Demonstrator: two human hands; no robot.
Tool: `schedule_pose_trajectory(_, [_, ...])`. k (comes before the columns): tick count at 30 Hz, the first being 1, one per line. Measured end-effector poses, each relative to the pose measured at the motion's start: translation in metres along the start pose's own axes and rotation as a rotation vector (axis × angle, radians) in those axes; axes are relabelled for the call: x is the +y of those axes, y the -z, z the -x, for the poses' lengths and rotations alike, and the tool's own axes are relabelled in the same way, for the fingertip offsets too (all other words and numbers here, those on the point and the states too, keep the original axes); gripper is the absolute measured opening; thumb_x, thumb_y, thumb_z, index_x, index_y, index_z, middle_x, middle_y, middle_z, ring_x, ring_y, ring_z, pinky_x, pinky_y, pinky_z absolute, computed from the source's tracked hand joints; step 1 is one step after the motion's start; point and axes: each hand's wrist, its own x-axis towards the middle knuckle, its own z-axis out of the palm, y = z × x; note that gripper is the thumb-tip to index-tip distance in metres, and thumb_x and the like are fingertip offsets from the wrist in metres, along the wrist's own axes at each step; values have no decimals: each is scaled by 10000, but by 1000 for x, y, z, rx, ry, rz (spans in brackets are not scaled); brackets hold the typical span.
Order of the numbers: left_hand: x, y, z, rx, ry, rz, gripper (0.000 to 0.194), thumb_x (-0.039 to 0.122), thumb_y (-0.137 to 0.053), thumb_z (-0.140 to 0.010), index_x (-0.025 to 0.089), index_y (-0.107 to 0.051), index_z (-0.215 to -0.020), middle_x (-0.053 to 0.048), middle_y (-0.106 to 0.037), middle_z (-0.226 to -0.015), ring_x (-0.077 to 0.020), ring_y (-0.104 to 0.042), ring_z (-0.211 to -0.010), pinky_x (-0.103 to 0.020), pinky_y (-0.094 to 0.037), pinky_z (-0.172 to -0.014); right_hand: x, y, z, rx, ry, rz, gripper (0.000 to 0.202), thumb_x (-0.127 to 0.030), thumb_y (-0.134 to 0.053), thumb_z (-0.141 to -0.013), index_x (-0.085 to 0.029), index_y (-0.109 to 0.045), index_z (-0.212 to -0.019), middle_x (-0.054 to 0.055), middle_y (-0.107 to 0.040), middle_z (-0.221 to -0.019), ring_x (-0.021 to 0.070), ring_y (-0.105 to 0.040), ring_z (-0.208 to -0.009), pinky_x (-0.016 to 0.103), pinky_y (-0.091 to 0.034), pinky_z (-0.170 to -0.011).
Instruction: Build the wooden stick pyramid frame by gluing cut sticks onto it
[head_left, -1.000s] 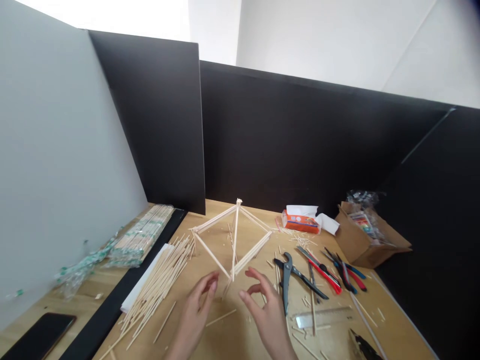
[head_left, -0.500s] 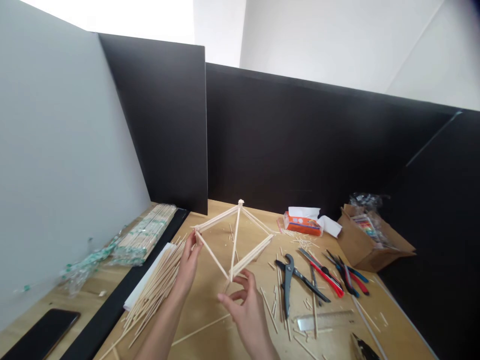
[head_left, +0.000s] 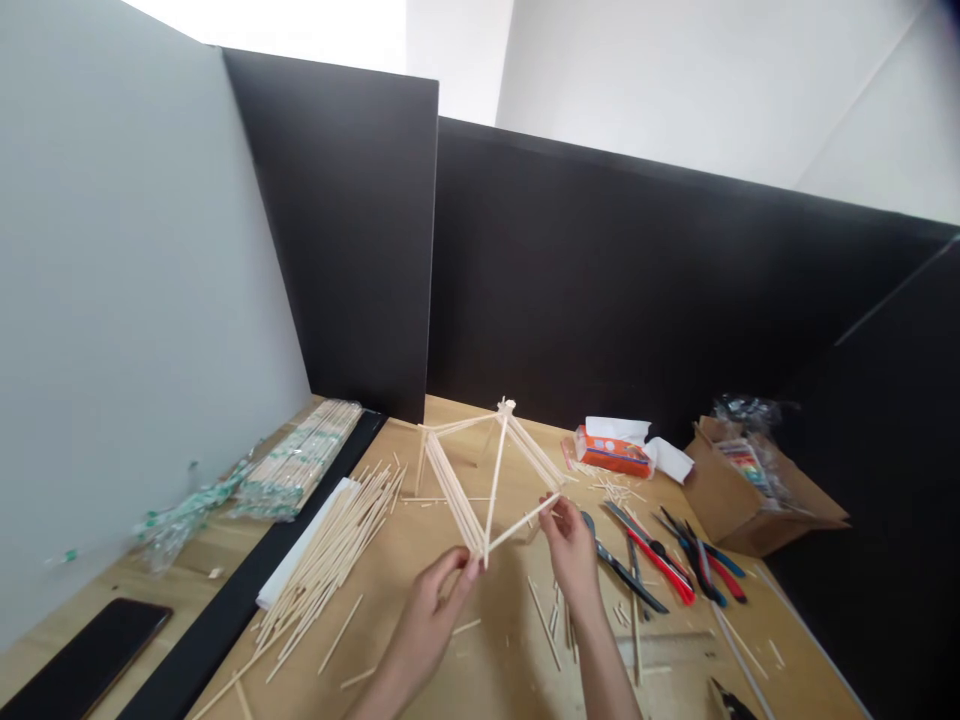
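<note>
A pyramid-like frame of thin wooden sticks (head_left: 457, 492) stands over the middle of the table, with a bundled joint at its top. My left hand (head_left: 442, 600) pinches its near bottom corner between thumb and fingers. At the right corner, my right hand (head_left: 568, 545) has its fingers closed on the frame. Rows of parallel sticks fill parts of the frame on its left and right sides. Loose sticks (head_left: 330, 550) lie piled on white paper to the left of the frame.
Bagged sticks (head_left: 300, 460) and a phone (head_left: 97, 655) lie left. On the right are an orange tissue pack (head_left: 615, 455), a cardboard box (head_left: 750, 510), pliers (head_left: 705, 560), a red-handled cutter (head_left: 656, 555) and a clear ruler (head_left: 671, 648). Black panels (head_left: 600, 270) rise behind.
The frame has turned, so a stick-filled side now faces front left. My left hand has moved from the left corner to the near one, my right hand from the near corner to the right one.
</note>
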Motion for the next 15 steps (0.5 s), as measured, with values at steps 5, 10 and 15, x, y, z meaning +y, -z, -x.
schedule_pose_trajectory(5, [-5, -23, -6, -55, -89, -46, 326, 371, -428, -934, 213, -695, -1037, -66, -692, -994, -197, -622, -930, -267, -442, -825, 7, -1, -21, 27, 54, 70, 429, -455, -611, -749, -172, -634, -1070, 119, -722, -972, 248, -693, -840, 369, -545, -717])
schedule_pose_trajectory(10, [-11, -29, -13, -84, -150, -89, 263, 295, -477, -909, 260, -707, -1031, -59, -689, -1076, -202, -616, -1023, -288, -443, -902, -2, 13, -24, 97, 135, 192, 414, -428, -547, -789, -162, -641, -1092, 127, -714, -992, 245, -689, -811, 368, -544, -699])
schedule_pose_trajectory(15, [-25, -11, -15, 42, -122, -72, 222, 232, -460, -890, 223, -675, -943, -65, -682, -990, -202, -628, -951, -317, -464, -854, -41, 32, -13, 311, 259, 347, 390, -380, -486, -852, -141, -589, -1143, 156, -651, -1036, 260, -627, -877, 442, -483, -820])
